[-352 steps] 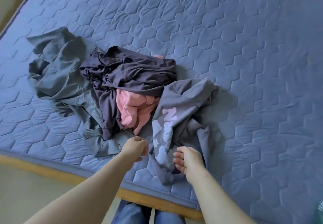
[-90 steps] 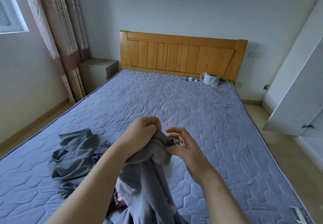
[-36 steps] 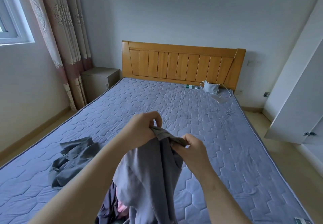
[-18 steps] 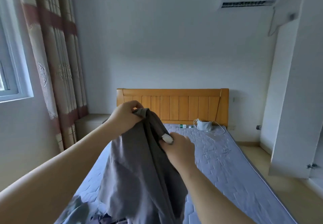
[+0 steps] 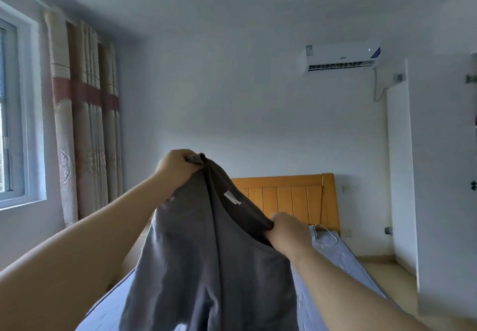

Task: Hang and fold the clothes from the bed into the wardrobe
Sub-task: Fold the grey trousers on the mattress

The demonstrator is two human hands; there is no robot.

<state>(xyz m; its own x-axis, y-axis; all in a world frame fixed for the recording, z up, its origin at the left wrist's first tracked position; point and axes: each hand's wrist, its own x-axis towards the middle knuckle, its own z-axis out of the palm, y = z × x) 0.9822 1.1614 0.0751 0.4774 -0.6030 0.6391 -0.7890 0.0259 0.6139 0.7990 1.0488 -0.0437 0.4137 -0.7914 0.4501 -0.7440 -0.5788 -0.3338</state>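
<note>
- Grey top is held aloft over the bed; its collar edge is pinched high in the curled left hand.
- Neck label is seen between the 2 grips, so the collar should be spread evenly.
- Lower down, the collar is gripped by the right hand, which is best raised level.

The left hand and the right hand are bare, as are both wrists. Behind each hand, the left forearm and the right forearm are bare too, uncovered all the way to the edge of view.
</note>
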